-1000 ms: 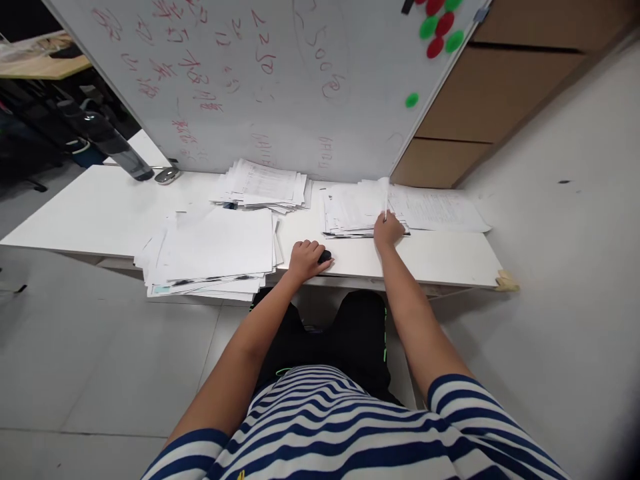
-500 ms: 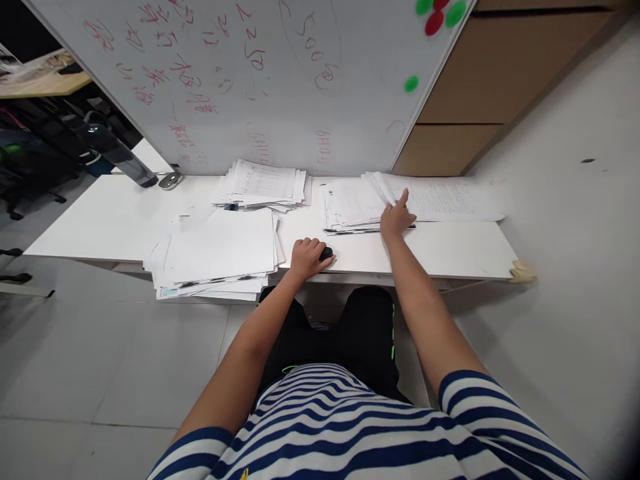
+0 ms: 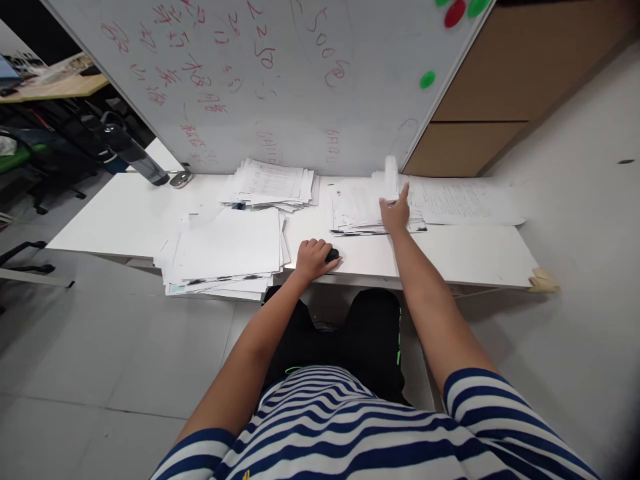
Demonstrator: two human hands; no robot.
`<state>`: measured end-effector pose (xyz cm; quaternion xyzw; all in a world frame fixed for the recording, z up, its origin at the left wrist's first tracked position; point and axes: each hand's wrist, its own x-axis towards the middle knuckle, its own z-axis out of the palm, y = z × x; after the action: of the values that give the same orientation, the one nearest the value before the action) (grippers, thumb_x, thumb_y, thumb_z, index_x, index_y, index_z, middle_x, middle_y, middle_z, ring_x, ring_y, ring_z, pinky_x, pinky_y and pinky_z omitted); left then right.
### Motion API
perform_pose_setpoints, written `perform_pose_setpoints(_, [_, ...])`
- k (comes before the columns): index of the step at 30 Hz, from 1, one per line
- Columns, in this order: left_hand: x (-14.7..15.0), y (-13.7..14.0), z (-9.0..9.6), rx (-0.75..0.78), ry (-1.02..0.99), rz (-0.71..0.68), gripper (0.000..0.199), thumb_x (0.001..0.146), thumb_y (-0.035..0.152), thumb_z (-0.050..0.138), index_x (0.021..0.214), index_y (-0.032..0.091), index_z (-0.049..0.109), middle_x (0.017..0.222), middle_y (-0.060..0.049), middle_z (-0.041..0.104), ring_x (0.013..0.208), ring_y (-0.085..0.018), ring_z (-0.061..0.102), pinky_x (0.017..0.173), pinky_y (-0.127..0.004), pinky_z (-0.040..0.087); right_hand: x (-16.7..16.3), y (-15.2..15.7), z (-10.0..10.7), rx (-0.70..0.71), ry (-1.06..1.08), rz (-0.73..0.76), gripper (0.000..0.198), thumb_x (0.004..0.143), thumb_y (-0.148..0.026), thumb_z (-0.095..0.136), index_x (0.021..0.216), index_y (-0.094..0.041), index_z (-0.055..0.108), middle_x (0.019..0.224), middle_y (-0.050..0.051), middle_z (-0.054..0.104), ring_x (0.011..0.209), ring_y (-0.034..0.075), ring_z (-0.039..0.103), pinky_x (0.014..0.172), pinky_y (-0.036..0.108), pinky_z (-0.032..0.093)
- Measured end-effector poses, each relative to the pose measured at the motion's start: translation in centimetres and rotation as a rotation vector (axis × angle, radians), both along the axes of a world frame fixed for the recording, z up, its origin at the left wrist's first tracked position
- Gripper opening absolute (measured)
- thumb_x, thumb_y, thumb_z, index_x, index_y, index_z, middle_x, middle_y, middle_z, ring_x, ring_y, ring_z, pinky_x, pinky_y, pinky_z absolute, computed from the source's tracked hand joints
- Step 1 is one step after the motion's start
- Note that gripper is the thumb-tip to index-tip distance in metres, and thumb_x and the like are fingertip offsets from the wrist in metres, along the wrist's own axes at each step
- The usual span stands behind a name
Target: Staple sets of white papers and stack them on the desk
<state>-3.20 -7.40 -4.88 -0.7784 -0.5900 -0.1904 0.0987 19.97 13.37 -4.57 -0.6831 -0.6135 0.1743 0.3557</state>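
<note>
My left hand [image 3: 314, 259] rests near the front edge of the white desk, fingers curled around a small rounded black object [image 3: 332, 255]; its kind is not clear. My right hand [image 3: 396, 212] is over the right-hand paper stack [image 3: 353, 203], index finger stretched forward and thumb to the left. Between them a white sheet of paper [image 3: 391, 175] stands up, bent and blurred. Right of that hand lies a turned-over sheet with lines of writing [image 3: 453, 200], reaching toward the wall.
A large paper pile [image 3: 230, 243] overhangs the front edge at left, with a smaller pile [image 3: 275, 181] behind it. A dark water bottle [image 3: 133, 152] and a computer mouse [image 3: 181, 179] are at the back left. Behind stand a whiteboard [image 3: 300, 100] and cardboard boxes [image 3: 467, 148].
The sheet at my right hand has risen from a slanting curl to nearly upright. My left hand stays around the black object. The whole view has shifted slightly.
</note>
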Motion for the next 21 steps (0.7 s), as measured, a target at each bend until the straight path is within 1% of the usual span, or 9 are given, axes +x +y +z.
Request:
perform_pose_setpoints(2, [0.0,0.0,-0.1,0.005,0.006,-0.001,0.044,0.095,0.06,0.046,0.095,0.021,0.067,0.089,-0.011,0.066,0.087,-0.026,0.056,0.076,-0.041,0.031,0.2,0.2,-0.4,0.012,0.006,0.034,0.093,0.087,-0.036,0.056,0.16,-0.014,0.003,0.143,0.017,0.058,0.129,0.03,0.055,0.108,0.047,0.042])
perform_pose_setpoints(3, [-0.1,0.1,-0.2,0.011,0.009,-0.004,0.044,0.095,0.06,0.045,0.095,0.021,0.067,0.088,-0.011,0.066,0.087,-0.026,0.056,0.076,-0.041,0.032,0.3,0.3,-0.5,0.009,0.005,0.046,0.093,0.087,-0.036,0.056,0.16,-0.013,0.003,0.146,0.017,0.054,0.133,0.03,0.052,0.11,0.047,0.041])
perform_pose_setpoints(5, [-0.1,0.1,-0.3,0.029,0.015,-0.009,0.045,0.095,0.06,0.045,0.096,0.021,0.066,0.088,-0.011,0.065,0.087,-0.026,0.055,0.076,-0.04,0.032,0.4,0.5,-0.6,-0.012,-0.008,0.045,0.088,0.088,-0.037,0.055,0.159,-0.013,0.008,0.15,0.016,0.051,0.136,0.03,0.049,0.112,0.047,0.039])
perform_pose_setpoints(7, [-0.1,0.1,-0.4,0.038,0.015,-0.011,0.045,0.095,0.06,0.045,0.096,0.021,0.066,0.088,-0.01,0.065,0.087,-0.026,0.055,0.076,-0.04,0.032,0.4,0.7,-0.7,-0.025,-0.036,0.031,0.079,0.089,-0.037,0.054,0.157,-0.012,0.021,0.151,0.016,0.051,0.137,0.03,0.048,0.115,0.047,0.037])
perform_pose_setpoints(10, [-0.1,0.1,-0.4,0.029,0.01,-0.01,0.044,0.095,0.06,0.045,0.096,0.021,0.066,0.088,-0.011,0.066,0.087,-0.026,0.055,0.076,-0.04,0.032,0.2,1.0,-0.6,-0.037,-0.074,0.01,0.066,0.091,-0.036,0.052,0.15,-0.01,0.038,0.15,0.016,0.052,0.137,0.03,0.047,0.116,0.048,0.036])
perform_pose_setpoints(12, [0.0,0.1,-0.3,0.021,-0.001,-0.01,0.044,0.095,0.06,0.045,0.096,0.021,0.066,0.089,-0.011,0.066,0.087,-0.027,0.056,0.076,-0.04,0.031,0.2,1.1,-0.6,-0.042,-0.074,0.002,0.061,0.091,-0.034,0.05,0.147,-0.01,0.045,0.148,0.015,0.054,0.135,0.031,0.049,0.115,0.049,0.037])
perform_pose_setpoints(21, [0.0,0.1,-0.1,-0.014,-0.03,-0.007,0.043,0.095,0.059,0.046,0.096,0.022,0.067,0.09,-0.011,0.066,0.088,-0.027,0.056,0.077,-0.041,0.032,0.1,1.2,-0.2,-0.053,-0.08,-0.016,0.053,0.092,-0.02,0.043,0.143,-0.011,0.052,0.14,0.014,0.06,0.127,0.028,0.054,0.112,0.045,0.04])
